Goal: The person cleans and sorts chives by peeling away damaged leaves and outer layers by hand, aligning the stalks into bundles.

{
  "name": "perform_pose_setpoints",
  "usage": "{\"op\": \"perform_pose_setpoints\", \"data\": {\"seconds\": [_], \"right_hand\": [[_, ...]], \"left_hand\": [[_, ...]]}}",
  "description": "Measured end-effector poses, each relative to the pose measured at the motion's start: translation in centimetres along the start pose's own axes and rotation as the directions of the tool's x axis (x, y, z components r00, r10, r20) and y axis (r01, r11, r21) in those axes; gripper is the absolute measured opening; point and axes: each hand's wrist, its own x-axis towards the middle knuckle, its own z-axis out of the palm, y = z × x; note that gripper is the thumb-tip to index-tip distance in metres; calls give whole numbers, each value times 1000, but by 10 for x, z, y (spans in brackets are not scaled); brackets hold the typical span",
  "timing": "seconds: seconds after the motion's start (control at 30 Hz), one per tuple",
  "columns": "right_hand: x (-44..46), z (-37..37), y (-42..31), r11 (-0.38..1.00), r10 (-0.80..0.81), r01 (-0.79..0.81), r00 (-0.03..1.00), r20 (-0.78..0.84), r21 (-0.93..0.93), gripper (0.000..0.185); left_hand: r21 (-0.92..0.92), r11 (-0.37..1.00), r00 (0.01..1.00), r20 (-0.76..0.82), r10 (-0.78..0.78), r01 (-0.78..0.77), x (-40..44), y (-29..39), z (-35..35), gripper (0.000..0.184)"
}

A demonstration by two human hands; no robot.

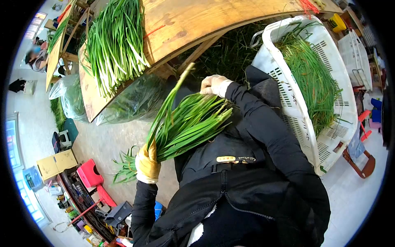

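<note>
My left hand [148, 164], in a pale yellow glove, is wrapped round a bunch of long green leafy stalks [191, 131] lying over my lap. A few stalks stand up apart from the bunch, their pale ends near the table edge. My right hand [213, 85], in a light glove, is at the far side of the bunch with its fingers bent together; what they hold, if anything, is too small to make out. A large pile of similar stalks [117, 45] lies on the wooden table [185, 24], white ends toward me.
A white plastic basket [288, 86] with loose green leaves stands close on my right. Clear plastic bags of greens [135, 99] sit under the table. At the far left is another person [37, 55]. A red stool [89, 173] stands at lower left.
</note>
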Motion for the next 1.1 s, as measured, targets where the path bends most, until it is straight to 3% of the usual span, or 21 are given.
{"op": "perform_pose_setpoints", "data": {"seconds": [0.03,0.07,0.1,0.13,0.17,0.2,0.3,0.33,0.4,0.47,0.5,0.53,0.6,0.67,0.8,0.83,0.87,0.93,1.0,1.07,1.1], "right_hand": [[5,9,12,984,-175,177,973,-151,1,29],[9,15,25,971,-223,239,931,-289,18,25],[10,12,32,757,-147,332,926,-348,562,21],[11,10,39,268,-47,353,934,-354,896,18],[5,10,48,536,316,227,840,-442,813,16],[2,2,53,561,319,172,858,-404,810,21],[-30,-8,45,665,269,-246,960,82,705,45],[-35,0,44,637,130,-209,978,164,742,59],[-50,12,26,589,87,-131,991,98,798,54],[-36,33,41,509,-213,166,975,-63,844,45],[-40,34,35,360,-177,170,978,-111,917,32],[-44,30,27,358,-179,171,977,-112,918,32],[-54,15,8,855,23,39,993,-114,516,26],[-60,14,5,841,94,-36,992,-81,540,26],[-61,19,21,704,34,51,994,-105,708,37],[-67,11,17,974,-135,183,942,-307,134,36],[-72,5,17,848,-383,171,852,-357,-502,35],[-64,-3,37,832,63,-295,891,-449,-470,29],[-59,-14,54,787,327,-522,805,-494,-328,27],[-59,-16,62,787,283,-514,791,-542,-340,36],[-62,-14,53,808,154,-407,844,-514,-425,46]], "left_hand": [[0,1000,1000,4,-4,4,0,0,-1,64],[0,1000,1000,5,13,-13,0,0,-4,63],[-2,999,999,4,32,-32,2,-1,-6,62],[-5,999,999,5,52,-52,2,-1,-6,61],[-61,997,999,-26,36,-38,-1,-3,-2,61],[-64,997,999,-25,37,-38,-2,-3,-2,61],[-128,990,997,-41,-60,54,-1,2,-4,73],[-131,990,997,-44,-63,57,0,3,-4,73],[-99,994,997,-48,-59,54,1,2,-5,76],[-101,992,997,-32,-76,72,0,2,-5,76],[-86,993,996,-31,-78,75,1,3,-6,75],[-71,995,996,-32,-79,76,1,3,-8,73],[-66,997,998,-43,-45,42,-3,-3,-3,73],[-64,998,998,-55,-12,8,-5,-4,0,73],[-62,997,998,-18,-52,51,-3,4,-3,70],[-57,996,998,-22,-63,62,-2,6,-5,70],[-57,996,998,-22,-63,62,-3,3,-5,70],[-113,990,995,-45,-84,79,-8,-2,-5,70],[-89,990,992,-49,-112,108,-10,-2,-7,69],[-117,989,987,-118,-109,95,-8,0,-9,69],[-116,991,986,-144,-84,68,-5,1,-12,69]]}}
